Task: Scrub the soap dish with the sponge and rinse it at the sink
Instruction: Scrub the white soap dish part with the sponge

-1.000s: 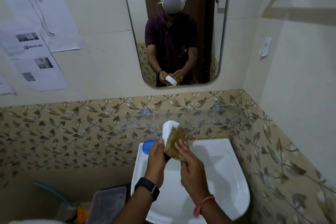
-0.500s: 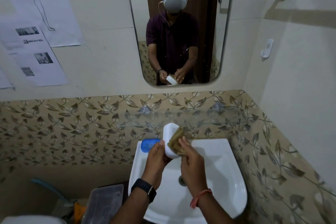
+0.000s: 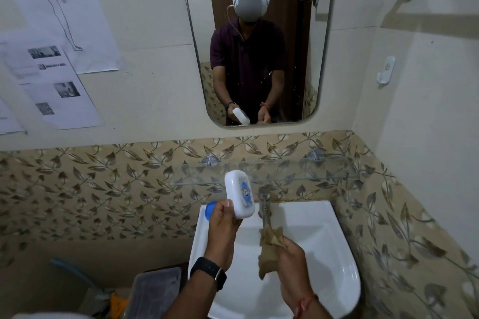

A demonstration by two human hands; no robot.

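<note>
- Since half a second ago, the sponge (image 3: 270, 246) has come off the soap dish (image 3: 239, 193); the two hands are now apart.
- The left hand (image 3: 223, 225) grips the white soap dish by its lower end, thumb in front and fingers curled behind; the dish stands tilted above these fingers.
- The right hand (image 3: 291, 264) is closed around the brown sponge, which sticks out above and below the fingers.
- Just above the sponge stands the tap (image 3: 265, 206), close to the dish's right edge.
- A blue object (image 3: 209, 210) peeks out behind the left fingers, on the sink (image 3: 324, 241) rim.
- Farther up are a glass shelf (image 3: 285, 171) and a mirror (image 3: 321, 41).
- Left of the left wrist lies a clear container (image 3: 153, 290).
</note>
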